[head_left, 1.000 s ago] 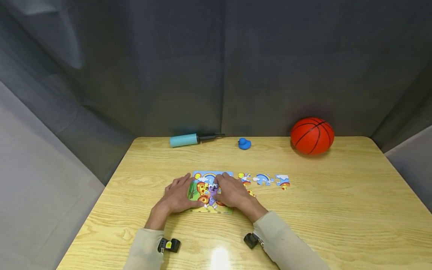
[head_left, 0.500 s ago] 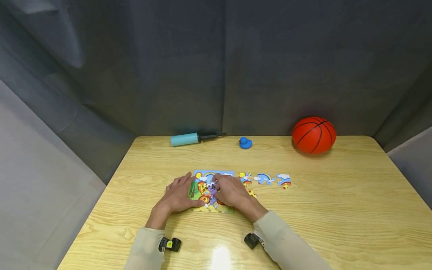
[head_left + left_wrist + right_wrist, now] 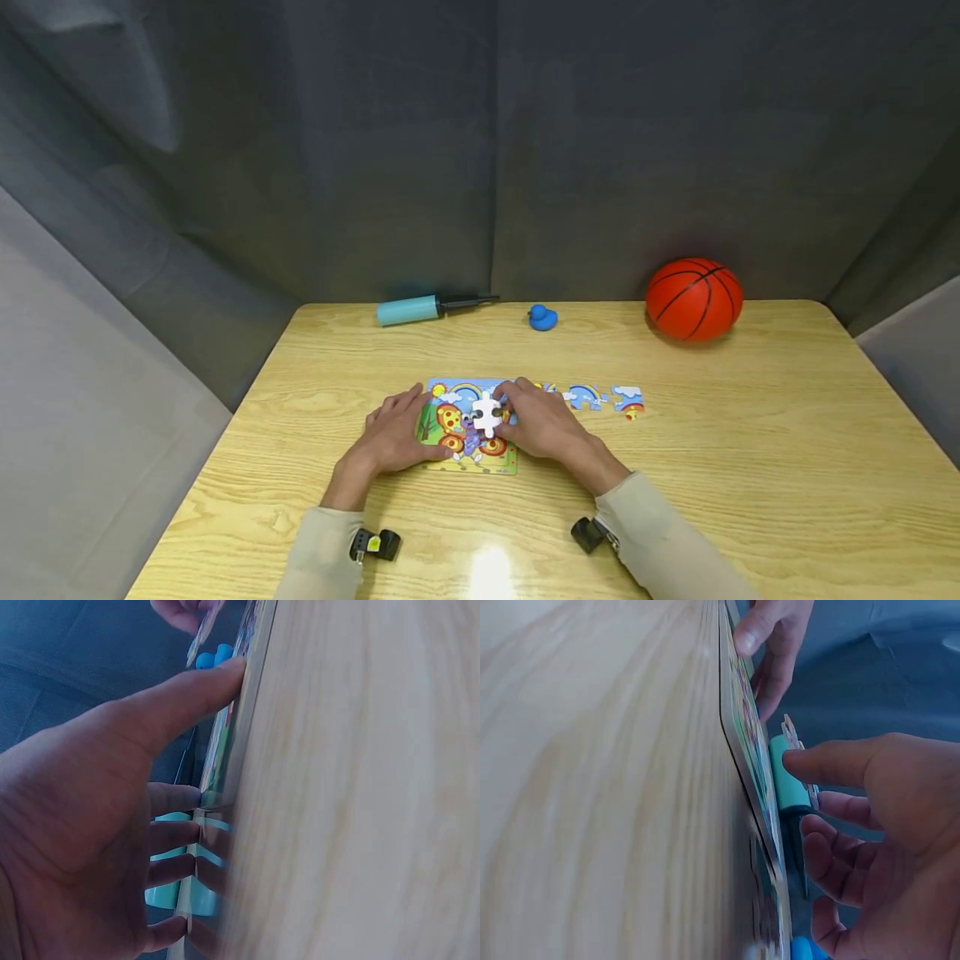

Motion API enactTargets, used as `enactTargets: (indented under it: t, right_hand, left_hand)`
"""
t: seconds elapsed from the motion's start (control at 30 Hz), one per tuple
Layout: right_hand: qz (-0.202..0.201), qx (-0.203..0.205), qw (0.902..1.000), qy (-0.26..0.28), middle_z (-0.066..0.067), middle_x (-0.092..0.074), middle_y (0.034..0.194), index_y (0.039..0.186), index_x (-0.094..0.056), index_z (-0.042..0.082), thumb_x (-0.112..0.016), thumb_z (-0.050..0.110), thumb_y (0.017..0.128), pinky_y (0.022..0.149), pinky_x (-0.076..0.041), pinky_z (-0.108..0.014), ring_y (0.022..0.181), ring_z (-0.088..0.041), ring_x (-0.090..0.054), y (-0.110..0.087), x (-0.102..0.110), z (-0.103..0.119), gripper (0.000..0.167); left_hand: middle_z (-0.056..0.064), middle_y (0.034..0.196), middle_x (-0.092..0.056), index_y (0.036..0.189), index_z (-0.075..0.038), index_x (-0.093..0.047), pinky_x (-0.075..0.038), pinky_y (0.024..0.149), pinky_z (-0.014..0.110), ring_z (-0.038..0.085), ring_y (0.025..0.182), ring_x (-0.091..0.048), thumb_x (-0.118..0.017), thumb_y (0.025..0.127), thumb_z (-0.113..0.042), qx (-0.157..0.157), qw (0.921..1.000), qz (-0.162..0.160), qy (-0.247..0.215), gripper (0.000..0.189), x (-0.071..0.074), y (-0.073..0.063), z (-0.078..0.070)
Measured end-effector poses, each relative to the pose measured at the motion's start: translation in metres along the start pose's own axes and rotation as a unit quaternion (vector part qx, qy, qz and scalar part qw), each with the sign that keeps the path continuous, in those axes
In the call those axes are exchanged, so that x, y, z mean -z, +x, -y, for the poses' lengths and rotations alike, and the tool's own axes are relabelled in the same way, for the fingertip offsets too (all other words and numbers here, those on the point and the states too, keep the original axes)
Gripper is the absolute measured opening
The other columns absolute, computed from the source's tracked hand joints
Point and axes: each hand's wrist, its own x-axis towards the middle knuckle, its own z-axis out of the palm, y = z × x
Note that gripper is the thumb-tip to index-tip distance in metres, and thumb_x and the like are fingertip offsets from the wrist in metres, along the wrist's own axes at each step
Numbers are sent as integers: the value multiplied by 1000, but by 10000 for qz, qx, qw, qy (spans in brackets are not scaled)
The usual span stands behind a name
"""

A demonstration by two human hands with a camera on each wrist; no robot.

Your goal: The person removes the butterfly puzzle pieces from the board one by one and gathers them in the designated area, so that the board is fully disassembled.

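Note:
A picture puzzle board (image 3: 480,467) with a purple, orange-winged butterfly lies on the wooden table. My left hand (image 3: 393,433) rests at its left side; in the left wrist view the thumb lies on the board's near edge and the straight fingers reach along its side. Above the board's right half, my right hand (image 3: 547,429) pinches a puzzle piece (image 3: 486,410) between thumb and fingers, its white back facing the head camera. The right wrist view shows this piece (image 3: 789,731) raised off the board, the other fingers loosely curled.
Several loose puzzle pieces (image 3: 585,397) lie right of the board, some hidden by my right hand. Along the table's back edge are a teal hand pump (image 3: 408,311), a blue rubber duck (image 3: 542,317) and a red basketball (image 3: 694,300). Dark curtains stand behind.
My right hand has lifted a puzzle piece off the board and drawn a little to the right, turning the piece so its white back shows. The left hand stays in place.

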Motion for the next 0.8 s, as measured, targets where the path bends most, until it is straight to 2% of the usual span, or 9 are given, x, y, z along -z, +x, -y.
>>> enactTargets:
  t: [0.17,0.43,0.67,0.8]
  right_hand:
    - [18,14,10000,-24,5,-56,94,118,-61,21,-77,34,81,71,-37,-36,78,-9,-51,-8,8,-9,42]
    - [-89,21,9998,-158,5,-56,93,115,-63,20,-76,33,81,72,-39,-37,79,-8,-52,-23,16,-26,39]
    - [-166,-93,9994,-291,4,-54,91,115,-64,20,-75,32,81,67,-33,-33,76,-9,-48,-40,26,-43,37]
    - [-183,-190,9989,-381,4,-55,93,115,-63,20,-75,31,81,68,-35,-33,79,-10,-50,-49,29,-52,38]
  left_hand:
    - [3,162,-21,153,-20,-31,-28,108,59,31,145,-25,-72,71,-68,-3,10000,26,24,103,0,0,0]
    - [3,163,-20,153,-20,-30,-27,109,59,31,145,-25,-72,72,-67,-44,10000,34,9,103,0,0,-2]
    - [3,163,-20,153,-20,-30,-26,109,60,31,145,-24,-71,72,-67,-46,10000,42,-10,103,1,0,-2]
    - [4,163,-20,153,-20,-31,-26,109,60,32,145,-24,-71,72,-68,-47,10000,60,12,103,1,-2,-1]
